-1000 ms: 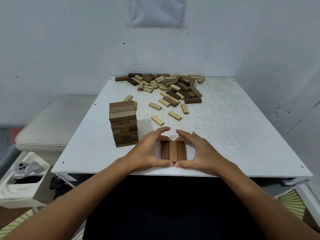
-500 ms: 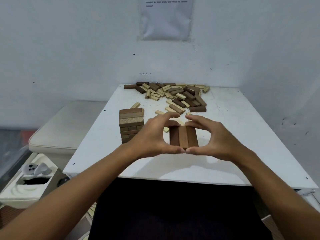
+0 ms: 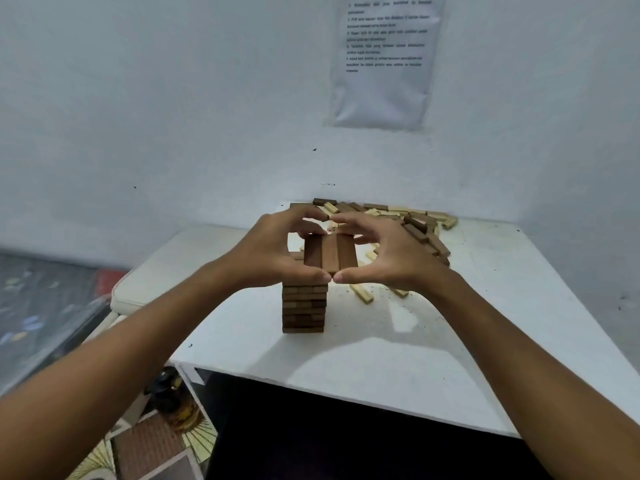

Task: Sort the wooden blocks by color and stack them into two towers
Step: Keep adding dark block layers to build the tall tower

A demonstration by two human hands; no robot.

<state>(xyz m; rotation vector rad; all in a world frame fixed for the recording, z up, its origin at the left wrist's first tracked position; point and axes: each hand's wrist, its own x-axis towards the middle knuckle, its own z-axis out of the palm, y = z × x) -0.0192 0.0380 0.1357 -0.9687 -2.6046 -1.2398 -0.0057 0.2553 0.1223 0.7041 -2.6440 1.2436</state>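
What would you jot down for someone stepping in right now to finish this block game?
Left hand and right hand: together they hold a row of three dark blocks from both sides, just above the dark tower.
Dark tower: stands mid-table, several layers high.
Loose pile: mixed dark and light blocks at the far edge; a few light blocks lie nearer.
Done: part of the dark tower.
Left: set this row down, stack the remaining dark blocks, then build the light tower, which I can't see started.

Both forearms are bare to the frame edge, with no sleeves, rings or watches showing.
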